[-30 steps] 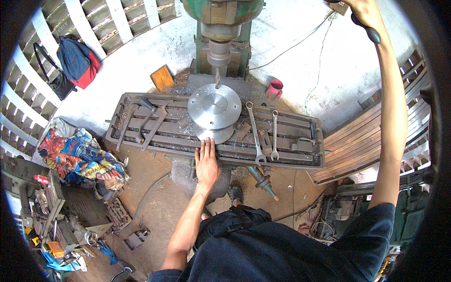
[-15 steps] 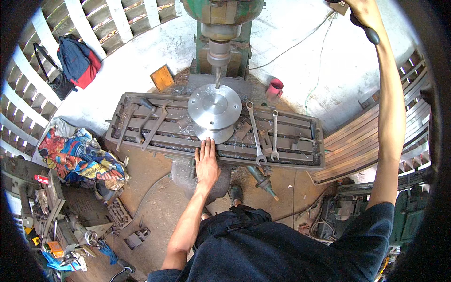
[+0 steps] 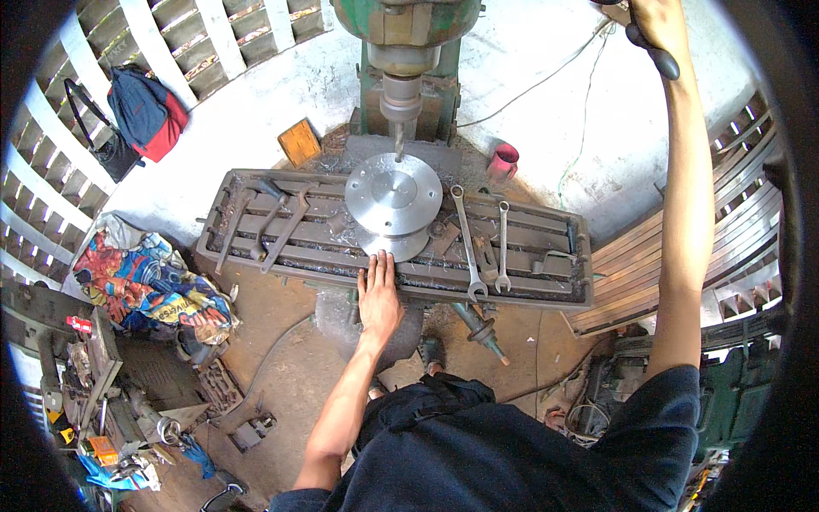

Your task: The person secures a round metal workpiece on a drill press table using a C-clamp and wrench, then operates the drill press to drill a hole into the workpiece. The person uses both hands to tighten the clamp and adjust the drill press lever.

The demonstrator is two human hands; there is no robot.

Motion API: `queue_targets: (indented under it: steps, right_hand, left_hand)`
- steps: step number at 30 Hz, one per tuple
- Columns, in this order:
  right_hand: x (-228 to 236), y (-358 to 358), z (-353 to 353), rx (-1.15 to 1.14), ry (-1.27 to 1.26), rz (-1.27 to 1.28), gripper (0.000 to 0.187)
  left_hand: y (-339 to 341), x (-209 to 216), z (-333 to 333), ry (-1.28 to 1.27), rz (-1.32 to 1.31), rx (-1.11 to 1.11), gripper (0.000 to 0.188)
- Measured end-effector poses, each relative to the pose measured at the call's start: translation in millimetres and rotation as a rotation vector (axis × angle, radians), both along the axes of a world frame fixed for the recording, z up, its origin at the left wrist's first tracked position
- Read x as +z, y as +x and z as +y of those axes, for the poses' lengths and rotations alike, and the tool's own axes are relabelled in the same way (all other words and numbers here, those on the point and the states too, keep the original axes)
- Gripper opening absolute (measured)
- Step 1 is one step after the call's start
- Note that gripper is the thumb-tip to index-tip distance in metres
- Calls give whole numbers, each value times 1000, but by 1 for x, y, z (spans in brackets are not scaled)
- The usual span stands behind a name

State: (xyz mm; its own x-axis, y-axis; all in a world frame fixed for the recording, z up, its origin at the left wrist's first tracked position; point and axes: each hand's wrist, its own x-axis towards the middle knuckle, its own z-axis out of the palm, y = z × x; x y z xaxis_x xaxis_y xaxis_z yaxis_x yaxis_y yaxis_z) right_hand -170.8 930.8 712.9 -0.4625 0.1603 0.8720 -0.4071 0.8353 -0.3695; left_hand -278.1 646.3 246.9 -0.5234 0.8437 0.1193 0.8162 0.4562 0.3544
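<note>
A round silver metal flange (image 3: 394, 194) with a raised centre and small holes sits on the slotted drill press table (image 3: 333, 271). A drill bit (image 3: 398, 143) comes down from the chuck (image 3: 401, 98) to the flange's far edge. My left hand (image 3: 380, 307) lies with fingers stretched against the near rim of the flange's lower disc. At the upper right, my right arm is raised and my right hand (image 3: 661, 26) is closed round a dark lever handle (image 3: 655, 55); the top of the picture cuts off part of it.
Two open-end wrenches (image 3: 470, 247) (image 3: 503, 247) lie right of the flange, and a hammer-like tool (image 3: 271, 209) lies left. Behind the table stands a red mug (image 3: 503, 160). Coloured cloth (image 3: 153, 286) is heaped at left; a wooden slatted panel (image 3: 636, 273) leans at right.
My right forearm and the lever handle have shifted slightly to the left. My left hand stays against the flange. The whole view has moved a little.
</note>
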Motion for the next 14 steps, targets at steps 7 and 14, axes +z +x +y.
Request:
queue_targets:
  steps: [7,14]
  right_hand:
    - [-2,-5,12,15,17,85,56]
    - [-3,-4,12,47,-16,79,58]
  left_hand:
    - [0,-7,2,16,-9,15,98]
    - [-1,-11,2,-41,44,12,99]
